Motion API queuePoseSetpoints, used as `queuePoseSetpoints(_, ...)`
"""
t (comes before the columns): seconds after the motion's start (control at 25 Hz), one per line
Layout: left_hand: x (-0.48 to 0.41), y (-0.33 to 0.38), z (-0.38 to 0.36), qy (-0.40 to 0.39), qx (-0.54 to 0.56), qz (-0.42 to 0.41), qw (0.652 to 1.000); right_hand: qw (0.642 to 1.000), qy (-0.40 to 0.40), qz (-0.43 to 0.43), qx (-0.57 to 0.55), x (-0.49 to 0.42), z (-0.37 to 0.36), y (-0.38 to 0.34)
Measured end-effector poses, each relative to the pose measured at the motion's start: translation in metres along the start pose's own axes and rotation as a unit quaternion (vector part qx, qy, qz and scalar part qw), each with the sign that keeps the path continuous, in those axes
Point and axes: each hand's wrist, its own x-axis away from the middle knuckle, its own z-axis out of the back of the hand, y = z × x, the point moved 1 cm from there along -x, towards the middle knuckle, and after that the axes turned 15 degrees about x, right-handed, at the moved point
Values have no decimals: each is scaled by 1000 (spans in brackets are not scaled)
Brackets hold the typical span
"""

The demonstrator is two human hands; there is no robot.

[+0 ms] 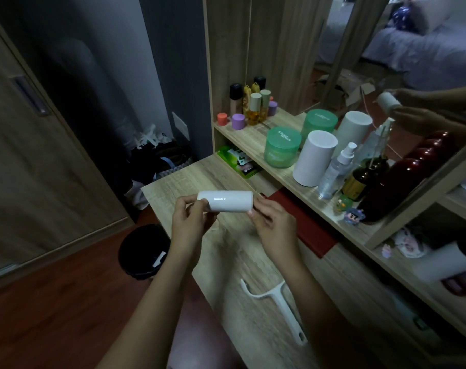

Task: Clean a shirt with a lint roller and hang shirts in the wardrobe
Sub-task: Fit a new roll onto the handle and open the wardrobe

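A white lint roll [227, 200] is held level above the wooden dressing table [189, 179]. My left hand [193, 217] grips its left end with curled fingers. At the roll's right end my right hand [273, 222] pinches it with the fingertips. The white lint roller handle [279, 307] lies apart from the roll on the table near the front edge, between my forearms. No shirt is in view.
A shelf at the right carries green jars [281, 147], white cylinders [314, 158], bottles and small figures before a mirror. A red folder [303, 225] lies on the table. A black bin [144, 251] stands on the floor at the left, beside the wardrobe door [26, 155].
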Motion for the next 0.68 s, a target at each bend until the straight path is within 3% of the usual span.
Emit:
queuePoseSetpoints(0.2,-8,-13,-15,10,37,50,998,998,0,-23,-54,1,0,0)
queuePoseSetpoints(0.44,-15,-25,-24,35,99,112,988,1000,-15,2,-5,4,8,10)
queuePoseSetpoints(0.6,-14,-27,-23,25,120,136,983,987,108,-121,-5,21,16,37)
queuePoseSetpoints(0.68,-11,-28,-22,23,128,150,980,963,43,-233,129,40,4,71)
